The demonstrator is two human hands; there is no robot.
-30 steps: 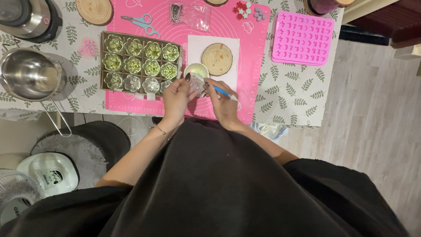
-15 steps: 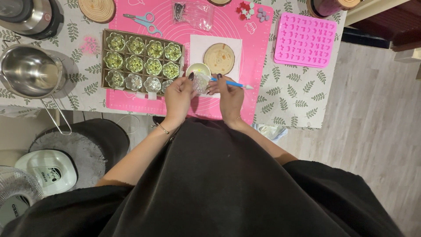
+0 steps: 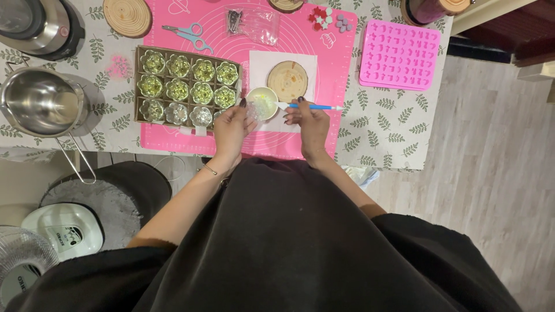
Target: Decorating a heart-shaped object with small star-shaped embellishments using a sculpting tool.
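**The blue tool swings out flat beside the small bowl**

Your small pale bowl [image 3: 262, 103] sits on the pink mat [image 3: 341, 63], at the lower left corner of the white paper sheet [image 3: 257, 63], just right of the mould tray [image 3: 185, 86]. Your left hand [image 3: 231, 128] rests against its left rim, fingers [image 3: 243, 110] curled together around a small clear cup that you steady beside the bowl; I cannot tell whether the cup holds anything.

A second ago your right hand [image 3: 309, 121] held the blue tool [image 3: 315, 107] angled down, close by the bowl. Now it lies almost level, its white tip reaching toward the bowl's right rim and its far end pointing out to the right. Your right fingers pinch the shaft near the middle. Both hands sit a little wider apart than before, while the bowl and tray have stayed put.

I read that as the tool lifted clear of the bowl rather than working in it, so you seem to be between scoops or touches. The tray's upper two rows look filled with greenish-yellow pieces; the bottom row looks paler and clearer, so less filled.

Around that: a round wooden disc [image 3: 288, 80] on the paper, scissors [image 3: 188, 36] and a clear bag [image 3: 251, 23] above, a pink silicone mould [image 3: 399, 55] on the leaf-patterned tabletop [image 3: 381, 127], and a steel pot [image 3: 40, 104] far left.
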